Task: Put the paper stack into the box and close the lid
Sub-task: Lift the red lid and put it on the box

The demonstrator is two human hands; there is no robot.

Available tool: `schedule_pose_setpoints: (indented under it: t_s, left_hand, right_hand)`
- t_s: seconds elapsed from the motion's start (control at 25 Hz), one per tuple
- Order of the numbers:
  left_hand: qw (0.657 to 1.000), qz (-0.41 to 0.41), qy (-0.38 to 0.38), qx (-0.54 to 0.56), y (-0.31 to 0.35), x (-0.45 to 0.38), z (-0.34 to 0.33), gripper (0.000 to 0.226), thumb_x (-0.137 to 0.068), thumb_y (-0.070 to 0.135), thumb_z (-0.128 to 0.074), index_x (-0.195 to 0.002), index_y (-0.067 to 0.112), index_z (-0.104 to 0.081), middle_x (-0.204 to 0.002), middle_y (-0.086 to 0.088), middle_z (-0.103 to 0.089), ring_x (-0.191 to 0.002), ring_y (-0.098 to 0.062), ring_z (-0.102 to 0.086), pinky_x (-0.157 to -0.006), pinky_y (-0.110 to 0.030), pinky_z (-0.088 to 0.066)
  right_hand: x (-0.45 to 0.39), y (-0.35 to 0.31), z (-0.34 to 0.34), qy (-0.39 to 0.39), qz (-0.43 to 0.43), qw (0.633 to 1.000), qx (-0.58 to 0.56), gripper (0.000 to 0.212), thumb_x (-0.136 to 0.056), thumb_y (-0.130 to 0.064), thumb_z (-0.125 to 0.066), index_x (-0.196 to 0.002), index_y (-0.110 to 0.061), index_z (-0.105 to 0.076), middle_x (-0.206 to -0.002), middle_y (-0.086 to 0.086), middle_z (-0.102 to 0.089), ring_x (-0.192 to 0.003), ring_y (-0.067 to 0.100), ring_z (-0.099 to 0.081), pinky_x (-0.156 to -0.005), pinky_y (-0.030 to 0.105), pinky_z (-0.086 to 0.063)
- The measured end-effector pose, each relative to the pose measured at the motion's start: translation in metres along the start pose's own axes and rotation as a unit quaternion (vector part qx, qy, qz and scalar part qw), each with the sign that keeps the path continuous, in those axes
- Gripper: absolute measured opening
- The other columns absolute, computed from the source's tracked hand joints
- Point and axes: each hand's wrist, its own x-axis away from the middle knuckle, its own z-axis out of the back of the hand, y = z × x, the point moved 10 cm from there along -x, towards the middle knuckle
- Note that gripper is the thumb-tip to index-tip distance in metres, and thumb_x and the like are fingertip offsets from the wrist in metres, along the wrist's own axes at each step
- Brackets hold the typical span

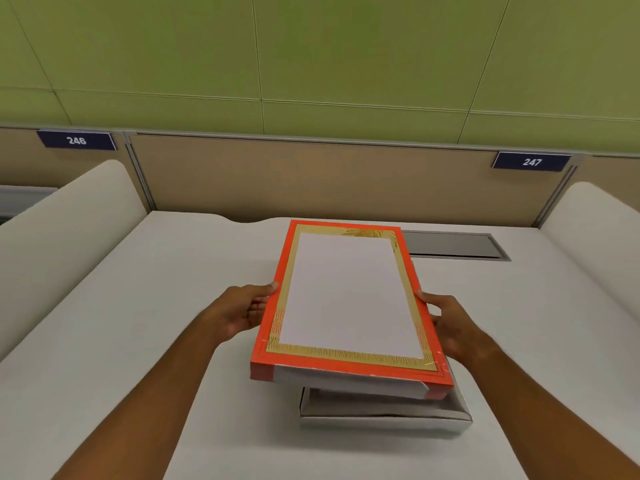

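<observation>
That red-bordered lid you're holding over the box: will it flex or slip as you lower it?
The red-and-gold cardboard lid likely stays stiff: it spans flat between the left hand and right hand. Probably light. Its surface looks glossy, so an edge-only grip may slip. It sits skewed over the white box base.

green panelled wall point(311, 46) | tan partition point(311, 181) | white desk point(138, 306)

We see two bare forearms, no sleeves, no cuffs; our left hand point(246, 311) and right hand point(452, 327) are uncovered, without gloves; no rings, watch or bracelet show on the visible fingers or wrists; both arms run bare from the wrists out to the picture's bottom edge, where they are cut off.
</observation>
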Motion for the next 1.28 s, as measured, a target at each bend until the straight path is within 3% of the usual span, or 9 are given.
schedule_pose_setpoints:
  t_s: [0.2,0.4,0.68,0.88,1.08,1.28]
  left_hand:
    - [1.000,0.019,0.024,-0.007,-0.027,-0.028,-0.029,0.032,-0.080,0.029,-0.076,-0.096,0.002,-0.069,-0.069,-0.006,-0.067,-0.056,-0.014,-0.060,-0.060,-0.025,-0.052]
    - [0.997,0.026,0.064,-0.025,-0.049,-0.041,-0.047,0.039,-0.078,0.028,-0.079,-0.101,-0.002,-0.069,-0.089,-0.014,-0.075,-0.075,-0.023,-0.071,-0.069,-0.031,-0.055]
    - [0.994,0.058,0.091,-0.030,-0.074,-0.044,-0.037,0.041,-0.076,0.030,-0.079,-0.101,-0.001,-0.069,-0.095,-0.017,-0.076,-0.082,-0.026,-0.072,-0.075,-0.035,-0.058]
    - [0.993,0.096,0.067,-0.026,-0.081,-0.045,-0.044,0.040,-0.079,0.027,-0.077,-0.105,-0.002,-0.069,-0.102,-0.018,-0.075,-0.087,-0.027,-0.070,-0.091,-0.041,-0.055]
    - [0.990,0.133,0.041,-0.021,-0.085,-0.045,-0.048,0.040,-0.081,0.022,-0.075,-0.112,-0.002,-0.065,-0.104,-0.019,-0.074,-0.092,-0.030,-0.072,-0.081,-0.039,-0.059]
    - [0.988,0.146,0.041,-0.026,-0.090,-0.041,-0.051,0.036,-0.083,0.019,-0.073,-0.110,-0.003,-0.064,-0.095,-0.018,-0.075,-0.083,-0.029,-0.073,-0.068,-0.037,-0.059]
  right_hand:
    - [0.006,-0.011,0.046,0.037,0.042,0.998,0.037,0.035,-0.093,-0.028,-0.059,-0.123,-0.008,-0.059,-0.104,0.018,-0.068,-0.091,0.036,-0.068,-0.072,0.043,-0.058]
    - [-0.002,-0.006,0.071,0.076,0.040,0.994,0.071,0.032,-0.094,-0.025,-0.058,-0.120,-0.005,-0.060,-0.105,0.018,-0.068,-0.090,0.035,-0.066,-0.078,0.045,-0.055]
    - [-0.016,0.009,0.067,0.056,-0.004,0.990,0.126,0.028,-0.096,-0.026,-0.056,-0.116,-0.006,-0.061,-0.101,0.018,-0.068,-0.087,0.034,-0.066,-0.069,0.041,-0.056]
    - [-0.016,0.017,0.074,0.036,-0.078,0.984,0.158,0.026,-0.094,-0.024,-0.059,-0.111,-0.005,-0.061,-0.102,0.023,-0.065,-0.089,0.037,-0.066,-0.081,0.049,-0.057]
    - [-0.019,0.015,0.077,0.037,-0.096,0.977,0.187,0.023,-0.093,-0.020,-0.060,-0.110,-0.006,-0.060,-0.107,0.023,-0.064,-0.093,0.039,-0.065,-0.078,0.050,-0.058]
    - [-0.022,0.019,0.080,0.039,-0.102,0.969,0.221,0.023,-0.092,-0.020,-0.062,-0.110,-0.007,-0.059,-0.107,0.023,-0.064,-0.094,0.039,-0.066,-0.085,0.052,-0.057]
